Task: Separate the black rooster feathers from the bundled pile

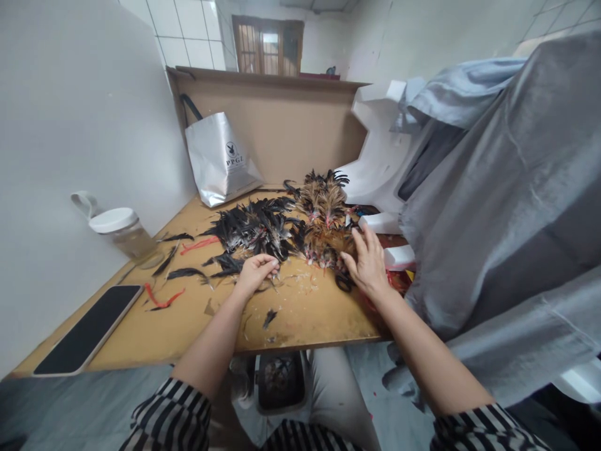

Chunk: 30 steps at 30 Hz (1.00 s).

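My left hand [259, 273] is closed in a pinch at the front edge of a pile of black feathers [256, 227]. Whatever sits between its fingertips is too small to make out. Fingers apart, my right hand [369, 262] hovers or rests beside reddish-brown feather bundles [323, 244]; contact cannot be told. Below its thumb lies a black ring-shaped handle [344, 282], perhaps of scissors, partly hidden. Farther back stand tan and black feather bundles [322, 194]. A small dark feather [269, 318] lies alone nearer the table edge.
Red strips [164, 299] and loose feathers lie to the left, by a phone [89, 331] and a lidded jar [126, 233]. A silver bag [223, 160] stands at the back. Grey cloth [493, 207] hangs on the right. Under the wooden table [310, 322] is a bin [282, 383].
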Each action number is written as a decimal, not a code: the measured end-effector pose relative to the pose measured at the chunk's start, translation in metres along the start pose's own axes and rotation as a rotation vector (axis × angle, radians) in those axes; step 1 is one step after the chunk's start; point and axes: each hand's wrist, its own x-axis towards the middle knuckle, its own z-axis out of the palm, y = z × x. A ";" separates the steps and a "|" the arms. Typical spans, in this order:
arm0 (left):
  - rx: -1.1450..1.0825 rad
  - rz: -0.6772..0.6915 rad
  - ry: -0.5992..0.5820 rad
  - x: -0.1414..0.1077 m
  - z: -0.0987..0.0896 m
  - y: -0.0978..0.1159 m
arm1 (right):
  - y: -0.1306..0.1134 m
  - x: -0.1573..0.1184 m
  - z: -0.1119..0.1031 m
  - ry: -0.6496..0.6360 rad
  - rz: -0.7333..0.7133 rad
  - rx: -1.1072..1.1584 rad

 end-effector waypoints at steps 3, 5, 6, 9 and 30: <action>0.015 -0.008 -0.006 0.000 0.001 0.000 | -0.013 -0.005 0.009 -0.147 -0.025 -0.028; 0.015 -0.011 -0.007 -0.001 0.001 0.000 | -0.020 -0.002 0.021 -0.241 -0.025 -0.040; 0.013 -0.013 -0.005 -0.001 0.001 0.000 | -0.022 0.002 0.027 -0.287 -0.021 -0.044; 0.001 -0.020 0.006 -0.001 0.001 0.000 | -0.024 0.015 0.047 -0.418 0.004 -0.051; -0.085 0.026 0.052 0.001 -0.003 0.004 | -0.009 0.040 0.083 -0.662 0.061 -0.020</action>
